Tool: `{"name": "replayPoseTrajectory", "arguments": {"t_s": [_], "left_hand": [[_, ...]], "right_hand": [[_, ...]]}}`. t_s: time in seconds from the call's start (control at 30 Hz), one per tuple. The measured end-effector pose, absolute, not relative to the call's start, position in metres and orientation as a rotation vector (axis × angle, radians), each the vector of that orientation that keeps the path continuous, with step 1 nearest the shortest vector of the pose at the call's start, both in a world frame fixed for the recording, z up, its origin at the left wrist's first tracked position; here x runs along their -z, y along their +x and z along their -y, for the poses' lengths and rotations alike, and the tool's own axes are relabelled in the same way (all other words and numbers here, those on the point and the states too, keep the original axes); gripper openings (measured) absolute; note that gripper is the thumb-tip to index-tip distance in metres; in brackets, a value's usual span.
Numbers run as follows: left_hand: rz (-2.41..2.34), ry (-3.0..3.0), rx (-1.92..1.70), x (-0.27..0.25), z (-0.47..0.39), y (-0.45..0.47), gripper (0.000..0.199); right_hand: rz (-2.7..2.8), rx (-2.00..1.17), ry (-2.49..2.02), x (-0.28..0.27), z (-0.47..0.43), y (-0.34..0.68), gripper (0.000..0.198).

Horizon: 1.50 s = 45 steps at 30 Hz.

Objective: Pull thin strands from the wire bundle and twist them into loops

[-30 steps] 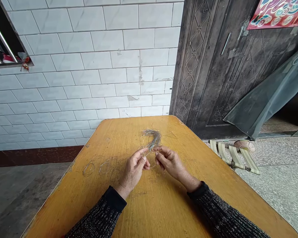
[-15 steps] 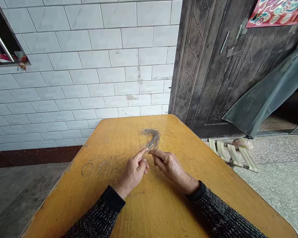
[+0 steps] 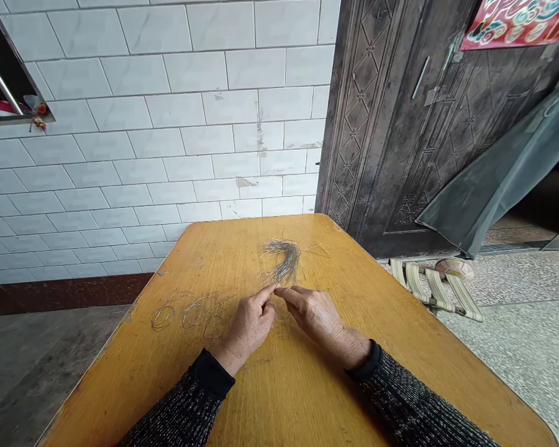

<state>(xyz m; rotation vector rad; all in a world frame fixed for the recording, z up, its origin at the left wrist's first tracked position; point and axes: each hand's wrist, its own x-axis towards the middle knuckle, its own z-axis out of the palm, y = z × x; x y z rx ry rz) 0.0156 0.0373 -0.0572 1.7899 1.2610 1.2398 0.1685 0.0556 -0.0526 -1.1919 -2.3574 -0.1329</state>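
My left hand (image 3: pixel 250 324) and my right hand (image 3: pixel 314 320) meet at the fingertips above the middle of the wooden table (image 3: pixel 279 397). Both are closed in a pinch on a thin wire (image 3: pixel 283 319), part of which curves below the right fingers. Just beyond the fingertips lies a curved bundle of thin grey wires (image 3: pixel 286 261), its loose ends fanned out at the far side. To the left of my left hand, several wire loops (image 3: pixel 194 315) rest flat on the tabletop. The fingertips overlap, so the exact grip on the wire is hidden.
A white tiled wall (image 3: pixel 186 130) stands behind the table, with a dark carved door (image 3: pixel 400 143) to its right. A grey-green curtain (image 3: pixel 507 174) hangs at the doorway. On the floor at right sit a strapped folding stool (image 3: pixel 440 288) and a round ball-like object (image 3: pixel 454 268).
My right hand has shifted slightly left and turned, its fingers now reaching over the left fingertips. A curve of wire shows below the right fingers. The bundle and loops stay in place.
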Motion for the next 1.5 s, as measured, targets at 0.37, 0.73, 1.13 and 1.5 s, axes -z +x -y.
{"name": "replayPoseTrajectory", "arguments": {"t_s": [0.37,0.73,1.13,1.5], "left_hand": [[-1.447,2.247,-1.144,0.066,-0.041,0.010,0.043],[-1.541,2.382,-0.997,0.058,-0.035,0.012,0.040],[-0.974,1.242,-0.938,0.046,-0.036,0.006,0.025],[-0.756,0.959,-0.771,0.046,-0.039,-0.006,0.022]], "right_hand": [[2.358,0.038,-1.218,0.053,-0.052,0.164,0.021],[2.175,-0.177,-1.395,0.051,-0.054,0.160,0.016],[2.171,-0.133,-1.191,0.049,-0.053,0.167,0.020],[1.733,-1.026,-0.944,0.051,-0.058,0.165,0.019]]}}
